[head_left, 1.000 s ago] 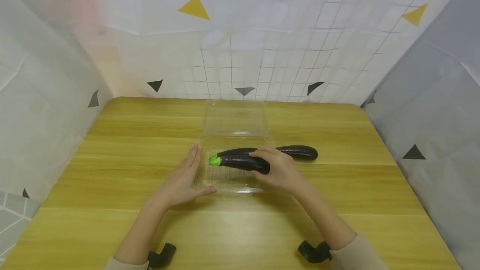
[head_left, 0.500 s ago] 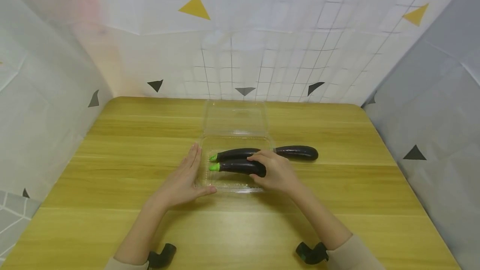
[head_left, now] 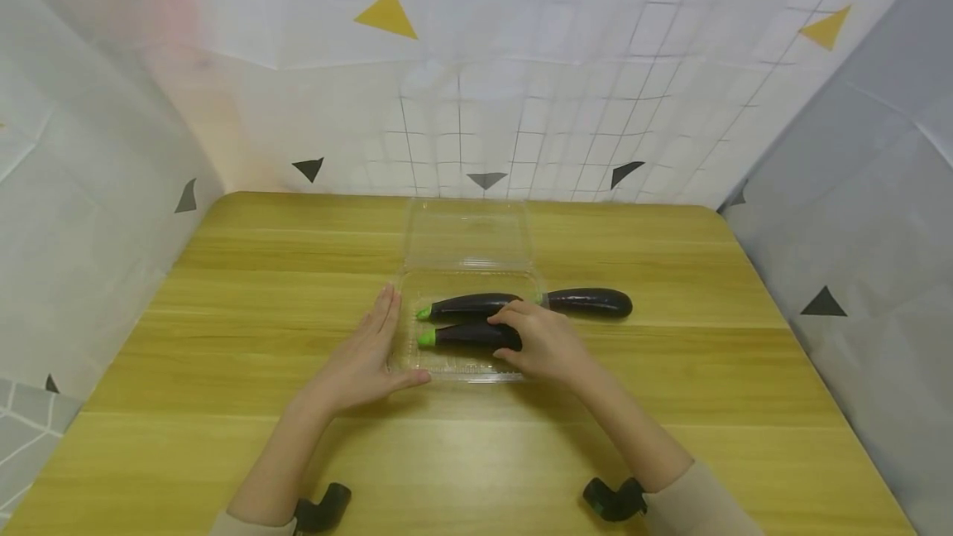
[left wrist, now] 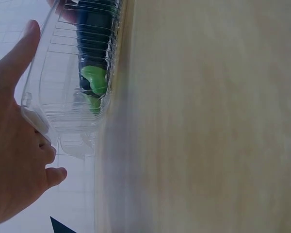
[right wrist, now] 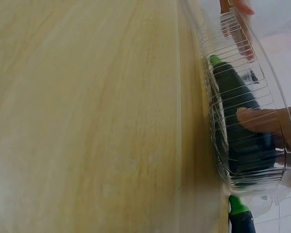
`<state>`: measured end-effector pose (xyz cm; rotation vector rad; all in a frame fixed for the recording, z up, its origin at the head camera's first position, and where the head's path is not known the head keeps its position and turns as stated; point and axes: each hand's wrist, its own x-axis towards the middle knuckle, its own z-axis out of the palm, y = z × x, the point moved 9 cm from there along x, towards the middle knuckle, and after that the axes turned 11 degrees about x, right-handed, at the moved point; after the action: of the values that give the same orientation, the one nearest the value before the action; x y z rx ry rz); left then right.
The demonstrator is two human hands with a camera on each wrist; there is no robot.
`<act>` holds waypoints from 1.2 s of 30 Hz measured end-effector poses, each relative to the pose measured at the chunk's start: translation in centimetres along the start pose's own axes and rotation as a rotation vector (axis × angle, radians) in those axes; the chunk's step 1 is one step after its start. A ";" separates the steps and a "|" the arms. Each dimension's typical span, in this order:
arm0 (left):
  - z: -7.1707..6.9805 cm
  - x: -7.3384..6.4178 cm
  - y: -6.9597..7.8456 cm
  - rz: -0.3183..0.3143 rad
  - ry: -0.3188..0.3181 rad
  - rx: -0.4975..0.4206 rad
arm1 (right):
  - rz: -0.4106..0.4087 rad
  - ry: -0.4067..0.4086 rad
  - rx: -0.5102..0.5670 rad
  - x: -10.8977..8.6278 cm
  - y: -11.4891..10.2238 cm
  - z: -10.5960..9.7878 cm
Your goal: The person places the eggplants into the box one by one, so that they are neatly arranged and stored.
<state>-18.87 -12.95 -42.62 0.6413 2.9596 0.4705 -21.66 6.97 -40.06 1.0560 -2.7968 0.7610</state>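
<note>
A clear plastic clamshell box (head_left: 484, 376) lies on the table with its lid (head_left: 467, 232) folded back. Two dark eggplants with green stem ends are in its base, the rear eggplant (head_left: 471, 305) and the front eggplant (head_left: 465, 335). My right hand (head_left: 549, 344) grips the front one by its thick end; in the right wrist view, the thumb (right wrist: 259, 120) presses on its side, seen through the box wall. Straight fingers of my left hand (head_left: 361, 358) rest along the box's left side, thumb at the near corner. A third eggplant (head_left: 591, 302) lies outside, right of the box.
The wooden table (head_left: 476, 453) ends at a white sheet wall (head_left: 476, 106) behind, with more sheeting on both sides. Dark curved fittings (head_left: 323, 509) show at both wrists.
The front eggplant has moved toward the near side of the box, leaving a gap from the rear one. My right hand moved with it, slightly leftward. The left hand stays put.
</note>
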 end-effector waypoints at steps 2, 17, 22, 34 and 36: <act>0.0 0.0 0.0 -0.003 -0.003 -0.008 | 0.007 -0.011 -0.004 0.0 0.0 0.1; 0.0 0.1 0.1 -0.004 -0.002 -0.009 | -0.006 0.037 0.001 0.1 0.0 -0.3; 0.0 0.1 0.1 -0.006 -0.005 -0.010 | -0.042 0.099 0.014 -0.2 -0.1 -0.8; 0.0 0.0 0.0 -0.008 -0.002 -0.009 | -0.125 0.299 0.039 -0.8 -0.6 -3.5; 0.0 0.1 0.0 -0.005 -0.004 -0.006 | -0.135 0.301 0.039 -0.9 -0.7 -3.5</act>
<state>-18.93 -12.95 -42.67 0.6333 2.9545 0.4774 -20.99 8.74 -36.86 1.0261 -2.4435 0.8792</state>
